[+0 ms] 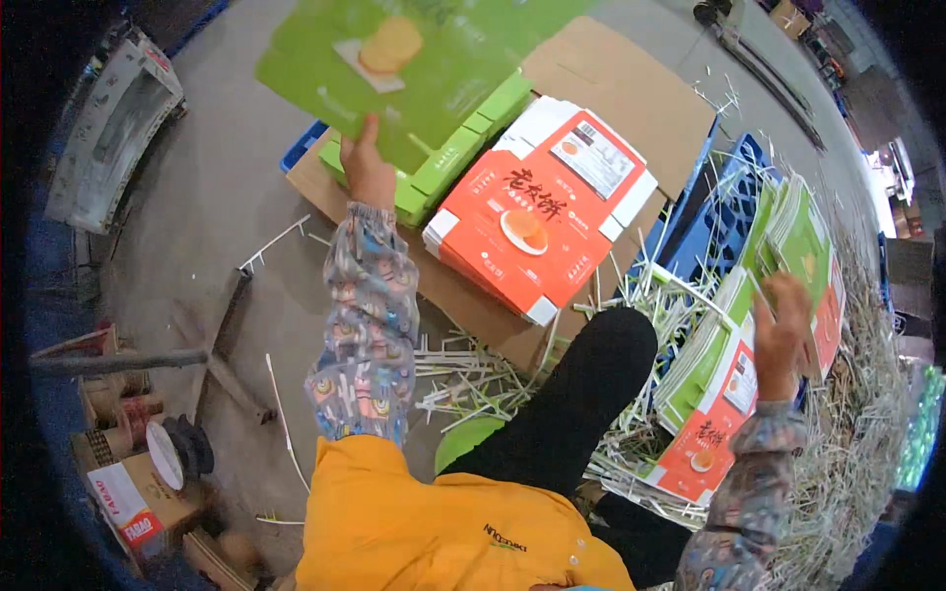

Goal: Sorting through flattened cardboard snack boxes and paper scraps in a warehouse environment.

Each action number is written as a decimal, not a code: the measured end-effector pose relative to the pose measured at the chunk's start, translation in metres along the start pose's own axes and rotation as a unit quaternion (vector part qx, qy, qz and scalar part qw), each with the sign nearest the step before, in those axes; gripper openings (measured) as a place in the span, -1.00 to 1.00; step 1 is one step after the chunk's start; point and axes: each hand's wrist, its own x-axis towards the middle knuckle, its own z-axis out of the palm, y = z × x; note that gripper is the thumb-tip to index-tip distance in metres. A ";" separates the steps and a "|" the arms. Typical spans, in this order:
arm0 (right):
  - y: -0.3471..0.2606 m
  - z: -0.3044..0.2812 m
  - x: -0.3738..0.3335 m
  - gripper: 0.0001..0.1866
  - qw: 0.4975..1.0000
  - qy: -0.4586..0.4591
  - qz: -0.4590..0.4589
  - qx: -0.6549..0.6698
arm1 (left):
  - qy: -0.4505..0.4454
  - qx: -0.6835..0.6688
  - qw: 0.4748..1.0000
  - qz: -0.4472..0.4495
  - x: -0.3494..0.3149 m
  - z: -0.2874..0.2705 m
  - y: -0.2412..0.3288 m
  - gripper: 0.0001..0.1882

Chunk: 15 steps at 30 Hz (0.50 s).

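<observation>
My left hand is closed on the lower edge of a green printed cardboard sheet, smeared by motion, above a stack of green cardboard blanks. Right beside that stack lies a pile of red and white printed cardboard blanks. Over on the right, my right hand is at a leaning stack of green and red cardboard blanks. Its fingers are blurred, so I cannot make out whether they grip anything.
Brown cardboard lies under the stacks, over a blue plastic pallet. Narrow paper offcuts heap up at the right. A dark metal stand base is at the left, near a carton and tape rolls. My knee juts toward the red pile.
</observation>
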 end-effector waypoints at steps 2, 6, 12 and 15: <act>-0.003 0.015 -0.025 -0.79 0.997 -0.057 0.049 0.035 | 0.067 -0.012 0.994 -0.081 0.012 -0.030 -0.063 -0.65; -0.001 0.038 -0.073 -0.81 0.982 -0.143 0.091 0.088 | 0.186 0.060 0.939 -0.283 0.027 -0.087 -0.168 -0.60; 0.011 0.019 -0.149 -0.83 0.959 -0.214 0.177 0.053 | 0.167 0.021 0.940 -0.298 0.020 -0.078 -0.199 -0.63; 0.028 0.011 -0.198 -0.81 0.936 -0.242 0.253 0.032 | 0.064 0.241 0.920 -0.303 0.024 -0.089 -0.236 -0.59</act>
